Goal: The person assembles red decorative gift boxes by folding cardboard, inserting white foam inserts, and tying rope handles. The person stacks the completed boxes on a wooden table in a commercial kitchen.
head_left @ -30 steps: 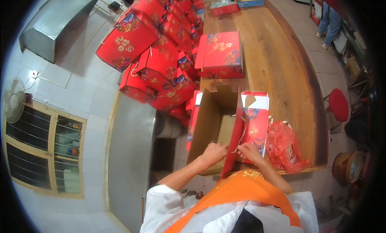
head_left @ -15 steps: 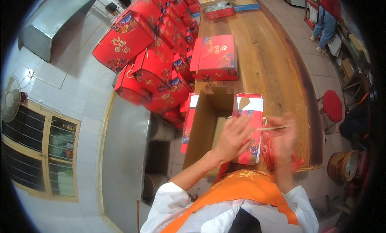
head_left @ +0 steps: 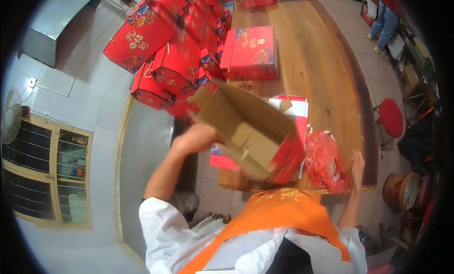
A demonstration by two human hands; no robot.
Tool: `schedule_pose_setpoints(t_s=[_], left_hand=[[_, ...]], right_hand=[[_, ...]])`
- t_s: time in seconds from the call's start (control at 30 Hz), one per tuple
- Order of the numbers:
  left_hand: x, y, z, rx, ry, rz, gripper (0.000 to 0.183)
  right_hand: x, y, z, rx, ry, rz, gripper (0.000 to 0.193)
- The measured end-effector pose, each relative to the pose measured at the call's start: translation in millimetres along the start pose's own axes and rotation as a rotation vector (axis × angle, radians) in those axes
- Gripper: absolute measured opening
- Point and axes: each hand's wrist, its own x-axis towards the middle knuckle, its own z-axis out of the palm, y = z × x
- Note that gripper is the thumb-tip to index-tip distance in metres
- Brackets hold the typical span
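My left hand (head_left: 197,138) is closed on the side of an open gift box (head_left: 257,148), brown cardboard inside and red outside. Tilted and blurred by motion, the box is over the near end of the table, its opening facing up. Partly hidden beneath it lie flat red-and-white printed box sheets (head_left: 299,112). At the table's right edge, my right hand (head_left: 357,166) has its fingers pressed together; what they hold, if anything, cannot be made out. Beside that hand sits a red plastic bag (head_left: 326,161) with pale cord-like pieces in it.
A closed red gift box (head_left: 250,52) stands farther up the wooden table (head_left: 326,80). Many more red boxes (head_left: 142,37) are piled at the left. To the right are a red stool (head_left: 391,118), a bucket (head_left: 402,191) and, farther off, a person (head_left: 385,21).
My left hand has moved left and taken hold of the box, which has turned and tilted. My right hand has moved right and down, away from my left; the pale cord between them is out of sight.
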Motion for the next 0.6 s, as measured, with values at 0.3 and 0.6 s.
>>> schedule_pose_setpoints(t_s=[0.3,0.6], left_hand=[[46,-23,65,-0.1,0.165,0.235,0.035],[166,73,64,-0.987,0.141,-0.221,0.044]], right_hand=[[-6,-56,72,0.059,-0.031,0.018,0.031],[-18,-54,116,0.019,-0.225,-0.256,0.014]])
